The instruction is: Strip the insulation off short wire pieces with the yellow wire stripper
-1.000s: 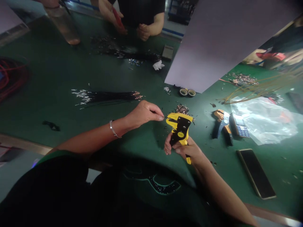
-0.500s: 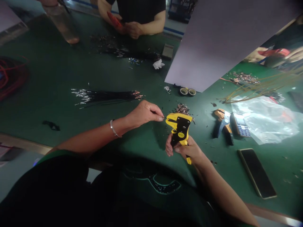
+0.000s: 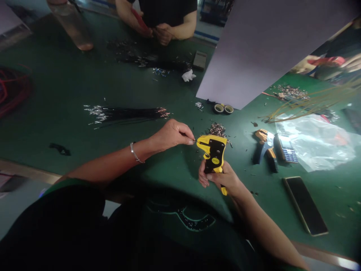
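Right hand (image 3: 229,180) has curled slightly tighter, its grip wrapped round the yellow tool (image 3: 216,151); left hand (image 3: 172,136) pinches wire (image 3: 195,141)

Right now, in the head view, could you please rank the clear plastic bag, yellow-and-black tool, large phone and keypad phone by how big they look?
1. Clear plastic bag
2. Yellow-and-black tool and large phone: too alike in apparent size to rank
3. Keypad phone

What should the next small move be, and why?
I'd probably squeeze the yellow-and-black tool with the right hand, holding the left hand steady: the left pinches a thin dark wire at the tool's nose, and the right wraps around its lower part.
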The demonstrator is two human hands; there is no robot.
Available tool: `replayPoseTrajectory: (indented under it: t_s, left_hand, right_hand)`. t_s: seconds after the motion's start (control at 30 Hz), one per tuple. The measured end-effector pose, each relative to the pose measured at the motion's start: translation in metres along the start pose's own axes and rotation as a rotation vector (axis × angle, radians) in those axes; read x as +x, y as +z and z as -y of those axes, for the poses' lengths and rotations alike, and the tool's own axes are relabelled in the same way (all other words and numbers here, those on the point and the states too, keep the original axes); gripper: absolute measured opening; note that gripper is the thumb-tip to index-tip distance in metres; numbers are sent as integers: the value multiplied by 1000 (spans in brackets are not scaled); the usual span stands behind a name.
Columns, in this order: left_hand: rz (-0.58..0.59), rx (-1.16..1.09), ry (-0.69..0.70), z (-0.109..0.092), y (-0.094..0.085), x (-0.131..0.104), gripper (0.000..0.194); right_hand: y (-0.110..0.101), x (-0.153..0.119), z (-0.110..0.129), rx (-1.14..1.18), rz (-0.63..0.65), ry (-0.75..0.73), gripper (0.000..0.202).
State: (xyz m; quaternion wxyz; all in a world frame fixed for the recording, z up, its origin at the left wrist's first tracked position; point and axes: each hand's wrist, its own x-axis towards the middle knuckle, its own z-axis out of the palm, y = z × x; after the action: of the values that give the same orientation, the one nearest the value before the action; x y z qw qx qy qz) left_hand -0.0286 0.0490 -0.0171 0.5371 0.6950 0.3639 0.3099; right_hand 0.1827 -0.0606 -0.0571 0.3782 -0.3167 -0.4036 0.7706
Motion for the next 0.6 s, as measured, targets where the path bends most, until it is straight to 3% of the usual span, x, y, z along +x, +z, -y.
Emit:
replayPoseTrajectory:
  t_s: [0.6]
  left_hand:
    - [-23,170,97,3,-5,5,6]
  right_hand:
    - [4,-1,-6,-4,-116,19,11]
